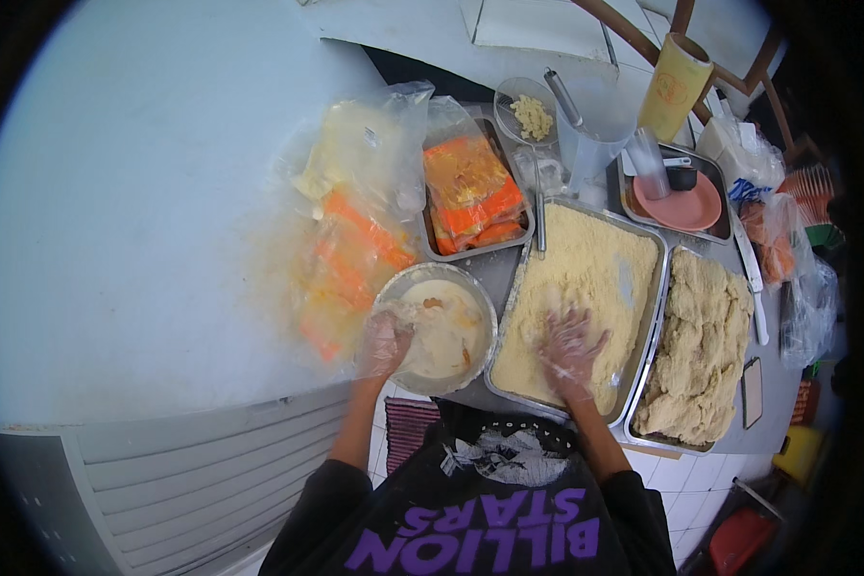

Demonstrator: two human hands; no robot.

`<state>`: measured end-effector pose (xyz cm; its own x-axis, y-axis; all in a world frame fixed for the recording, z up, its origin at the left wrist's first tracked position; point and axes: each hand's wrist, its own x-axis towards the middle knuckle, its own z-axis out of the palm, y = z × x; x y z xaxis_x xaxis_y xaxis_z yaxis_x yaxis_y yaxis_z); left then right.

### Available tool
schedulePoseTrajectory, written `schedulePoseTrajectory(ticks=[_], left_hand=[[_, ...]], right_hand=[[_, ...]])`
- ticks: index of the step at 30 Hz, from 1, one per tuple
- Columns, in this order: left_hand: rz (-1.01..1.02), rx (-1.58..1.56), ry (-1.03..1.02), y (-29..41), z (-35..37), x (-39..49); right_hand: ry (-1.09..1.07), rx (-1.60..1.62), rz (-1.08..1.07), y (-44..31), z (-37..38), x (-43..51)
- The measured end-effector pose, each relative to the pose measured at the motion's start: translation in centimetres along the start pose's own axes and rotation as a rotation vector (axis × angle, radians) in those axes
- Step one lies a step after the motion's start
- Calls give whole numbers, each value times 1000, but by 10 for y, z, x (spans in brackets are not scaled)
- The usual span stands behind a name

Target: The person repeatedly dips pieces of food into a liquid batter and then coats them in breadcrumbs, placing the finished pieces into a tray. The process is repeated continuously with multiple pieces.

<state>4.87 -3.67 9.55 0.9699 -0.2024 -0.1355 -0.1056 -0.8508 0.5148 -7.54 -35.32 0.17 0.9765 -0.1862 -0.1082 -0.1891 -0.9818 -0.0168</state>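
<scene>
My left hand (pixel 387 343), in a clear plastic glove, is at the left rim of a round metal bowl (pixel 493 324); its fingertips are over the pale batter (pixel 439 338), where orange-brown pieces show at the surface. Whether it holds anything is unclear. My right hand (pixel 572 345), gloved too, lies palm down with spread fingers on yellowish crumbs (pixel 583 252) in a large metal tray (pixel 651 317). Right of that tray, a second metal tray (pixel 669 448) is heaped with crumb-coated pieces (pixel 698 353).
Behind the bowl stands a tray (pixel 468 253) of orange-marked plastic packets (pixel 471 187), beside opened plastic bags (pixel 360 259). Farther back are a wire strainer (pixel 529 115), a clear pitcher (pixel 594 137) and a pink plate (pixel 680 205). A knife (pixel 752 281) and a phone-like object (pixel 752 392) lie at the right.
</scene>
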Motion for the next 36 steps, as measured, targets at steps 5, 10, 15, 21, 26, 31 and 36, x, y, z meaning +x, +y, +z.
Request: schedulePoseTrajectory(ticks=[5,10,15,21,26,31,36], left_hand=[[60,-25,152,27,-42,-10],[91,81,144,26,-33,8],[177,38,172,30,-2,14],[50,15,-67,73,-44,-19],[562,-260,-106,106,-46,-44],[388,-225,-253,131,52,-18],[297,-171,-83,103,104,-13]], right_hand=[[10,27,191,24,-6,19],[110,179,16,-5,-7,12],[-91,184,-170,-23,-4,6],[6,128,97,42,-9,34],[158,440,87,95,-8,44],[183,934,159,99,-8,49],[107,1396,296,65,-35,31]])
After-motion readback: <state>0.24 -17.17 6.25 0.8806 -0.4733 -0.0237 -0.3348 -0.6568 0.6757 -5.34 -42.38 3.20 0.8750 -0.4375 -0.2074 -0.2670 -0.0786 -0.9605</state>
